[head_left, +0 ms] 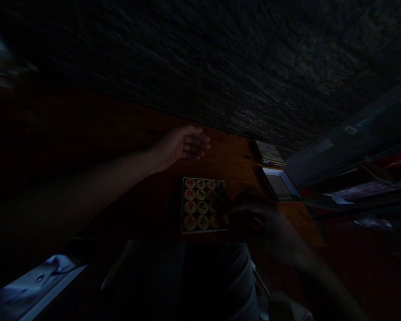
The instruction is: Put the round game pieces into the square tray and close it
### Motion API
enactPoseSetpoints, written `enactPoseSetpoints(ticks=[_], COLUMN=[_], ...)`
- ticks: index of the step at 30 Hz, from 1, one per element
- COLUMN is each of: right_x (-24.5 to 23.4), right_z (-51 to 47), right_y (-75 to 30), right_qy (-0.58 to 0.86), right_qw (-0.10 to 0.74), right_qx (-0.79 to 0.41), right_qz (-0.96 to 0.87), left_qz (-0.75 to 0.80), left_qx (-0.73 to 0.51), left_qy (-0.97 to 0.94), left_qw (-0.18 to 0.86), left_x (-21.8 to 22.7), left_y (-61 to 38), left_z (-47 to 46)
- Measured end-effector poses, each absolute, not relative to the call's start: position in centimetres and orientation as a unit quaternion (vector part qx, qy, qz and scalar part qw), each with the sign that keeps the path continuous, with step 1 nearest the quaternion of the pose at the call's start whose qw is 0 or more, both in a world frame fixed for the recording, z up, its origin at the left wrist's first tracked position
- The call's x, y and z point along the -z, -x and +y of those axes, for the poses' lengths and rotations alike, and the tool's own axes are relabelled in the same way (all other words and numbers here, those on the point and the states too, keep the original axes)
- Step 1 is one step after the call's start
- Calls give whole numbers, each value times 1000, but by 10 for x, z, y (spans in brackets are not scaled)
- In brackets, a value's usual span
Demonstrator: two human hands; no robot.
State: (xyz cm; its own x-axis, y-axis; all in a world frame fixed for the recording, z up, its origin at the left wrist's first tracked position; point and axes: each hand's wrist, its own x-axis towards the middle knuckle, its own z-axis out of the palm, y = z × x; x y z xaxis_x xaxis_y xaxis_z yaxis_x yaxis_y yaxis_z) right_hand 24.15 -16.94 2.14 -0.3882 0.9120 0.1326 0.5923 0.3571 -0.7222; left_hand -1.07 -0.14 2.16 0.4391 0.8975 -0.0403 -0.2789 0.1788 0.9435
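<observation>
A shallow square box of round Chinese chess pieces lies on the wooden table, its pieces set in rows and marked with red or black characters. Above and left of the box, my left hand hovers with its fingers loosely curved and holds nothing. My right hand is at the right edge of the box, in deep shadow. Its fingertips are curled together by the lower right pieces, and what they grip cannot be made out. That hand's shadow and fingers partly hide the right column of pieces.
At the table's right end lie an open, light-lined box lid and a small printed box. A dark rough stone wall runs along the table's far side. A grey post stands to the right.
</observation>
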Motion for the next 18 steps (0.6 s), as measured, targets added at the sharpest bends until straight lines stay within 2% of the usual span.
enactPoseSetpoints(ticks=[18], right_x=[-29], right_z=[-176], right_y=[-248], right_qy=[465], right_qw=[251], right_qx=[-262], right_qz=[-808], left_qz=[339], left_qx=[-430], left_qy=[-495], left_qw=[675], left_x=[-21], left_y=[12], left_z=[2])
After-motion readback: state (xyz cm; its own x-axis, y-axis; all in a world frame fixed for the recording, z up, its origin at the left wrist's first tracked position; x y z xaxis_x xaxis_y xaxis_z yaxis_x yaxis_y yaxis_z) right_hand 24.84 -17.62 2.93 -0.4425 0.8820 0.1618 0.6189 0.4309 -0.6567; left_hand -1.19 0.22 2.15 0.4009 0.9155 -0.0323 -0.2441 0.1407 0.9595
